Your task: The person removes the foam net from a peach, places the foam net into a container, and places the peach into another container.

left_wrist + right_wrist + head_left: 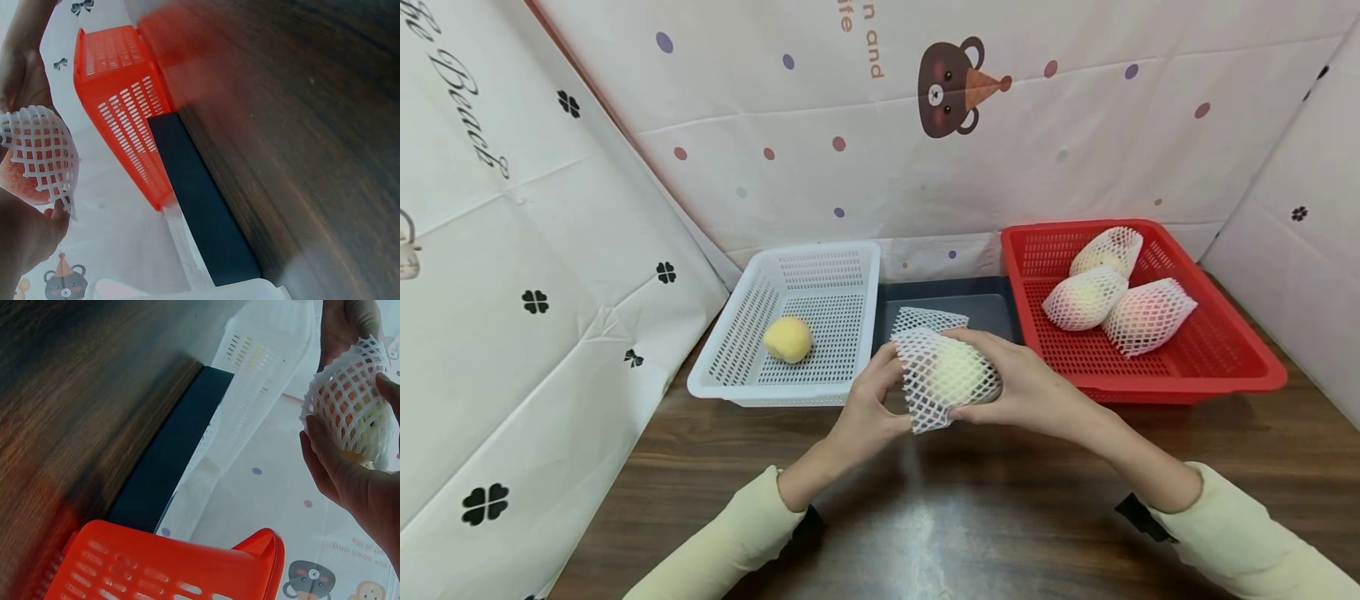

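Both hands hold a pale yellow peach (961, 375) in a white foam net sleeve (917, 392), up above the table's middle. The right hand (1028, 380) grips the peach from the right, thumb below and fingers over the top. At the sleeve's left end, the left hand (871, 408) holds the netting's edge between thumb and fingers. In the left wrist view, reddish peach skin shows below the net (40, 147). The right wrist view shows the mesh (347, 403) covering most of the peach.
A white basket (718, 379) at left holds one bare peach (788, 339). The red basket (1232, 350) at right contains several netted peaches (1086, 297). Between them is a dark tray (992, 310), with white netting (931, 318) overlapping it. Printed cloth (760, 192) stands behind the wooden table (1000, 517).
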Motion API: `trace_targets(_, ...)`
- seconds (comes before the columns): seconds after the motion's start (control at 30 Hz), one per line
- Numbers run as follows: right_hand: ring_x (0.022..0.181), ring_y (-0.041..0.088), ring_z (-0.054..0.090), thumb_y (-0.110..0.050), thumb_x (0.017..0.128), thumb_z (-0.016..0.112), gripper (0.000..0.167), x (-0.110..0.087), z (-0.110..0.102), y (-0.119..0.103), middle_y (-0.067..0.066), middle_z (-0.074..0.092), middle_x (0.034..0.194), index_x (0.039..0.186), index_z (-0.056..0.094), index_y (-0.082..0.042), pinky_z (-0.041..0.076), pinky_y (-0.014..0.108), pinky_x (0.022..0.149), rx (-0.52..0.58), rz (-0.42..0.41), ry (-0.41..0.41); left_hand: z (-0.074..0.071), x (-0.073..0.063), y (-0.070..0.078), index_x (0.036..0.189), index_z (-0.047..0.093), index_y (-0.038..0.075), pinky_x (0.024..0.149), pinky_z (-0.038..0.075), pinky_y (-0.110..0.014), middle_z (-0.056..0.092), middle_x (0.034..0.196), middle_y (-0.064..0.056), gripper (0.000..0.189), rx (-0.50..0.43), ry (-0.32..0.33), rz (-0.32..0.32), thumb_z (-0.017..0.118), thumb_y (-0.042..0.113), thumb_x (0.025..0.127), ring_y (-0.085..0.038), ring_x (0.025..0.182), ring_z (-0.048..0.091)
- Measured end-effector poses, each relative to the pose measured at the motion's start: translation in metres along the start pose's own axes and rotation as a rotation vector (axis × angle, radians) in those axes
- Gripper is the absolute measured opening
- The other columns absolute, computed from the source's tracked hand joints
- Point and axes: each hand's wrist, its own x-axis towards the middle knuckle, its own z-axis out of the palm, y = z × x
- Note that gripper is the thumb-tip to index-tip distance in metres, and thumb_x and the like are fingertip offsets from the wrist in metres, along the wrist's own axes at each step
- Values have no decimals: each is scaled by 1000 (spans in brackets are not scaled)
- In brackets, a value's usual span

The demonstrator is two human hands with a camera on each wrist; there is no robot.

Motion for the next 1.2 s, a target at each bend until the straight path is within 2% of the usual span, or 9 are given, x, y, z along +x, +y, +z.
trace_targets(0.13, 112, 19, 60, -37, 73, 93, 93, 1, 2, -1, 4, 58, 138, 151, 45, -21, 57, 42, 90, 5, 3, 5, 0, 1, 1, 125, 63, -4, 105, 51, -35, 51, 131, -18, 59, 30, -4, 7, 85, -12, 71, -26, 125, 51)
trace_targets(0.33, 111, 18, 62, -42, 75, 91, 91, 1, 4, -1, 6, 61, 137, 152, 47, -19, 55, 45, 91, -12, -24, 19, -1, 0, 1, 125, 63, -6, 99, 55, -34, 51, 128, -18, 60, 36, -9, 0, 86, -12, 70, -23, 123, 50)
trace_targets(0.63, 107, 14, 65, -41, 77, 89, 83, 1, 5, 0, 4, 66, 133, 149, 52, -21, 56, 38, 89, -39, -79, 64, -3, -2, 1, 124, 63, -8, 94, 58, -34, 52, 129, -21, 60, 24, 24, -28, 86, -15, 69, -23, 121, 54)
trace_targets(0.8, 95, 10, 65, -33, 77, 90, 77, 1, 3, 0, 0, 72, 122, 146, 57, -24, 56, 27, 80, -6, -103, 92, -6, -5, 0, 123, 63, -9, 92, 59, -34, 53, 130, -22, 59, -4, 32, -26, 83, -18, 69, -22, 121, 54)
trace_targets(0.97, 77, 7, 59, -30, 78, 90, 67, 1, 1, -1, -5, 75, 105, 140, 64, -24, 52, 22, 65, 9, -100, 111, -10, -7, -2, 121, 63, -9, 92, 59, -33, 55, 127, -23, 58, -9, 39, 0, 81, -21, 67, -21, 118, 56)
trace_targets(1.03, 70, 6, 56, -28, 79, 89, 62, 1, 0, -1, -8, 75, 100, 136, 67, -24, 50, 21, 59, 10, -102, 129, -11, -8, -2, 121, 63, -10, 93, 58, -32, 54, 128, -24, 58, -21, 48, -7, 79, -23, 66, -20, 118, 56)
trace_targets(1.2, 72, 5, 60, -17, 81, 87, 40, 0, -1, 3, -6, 76, 99, 120, 77, -18, 52, 19, 58, 15, -122, 181, -17, -11, -1, 123, 62, -11, 99, 55, -37, 51, 136, -24, 60, -89, 58, -64, 74, -27, 66, -20, 123, 56)
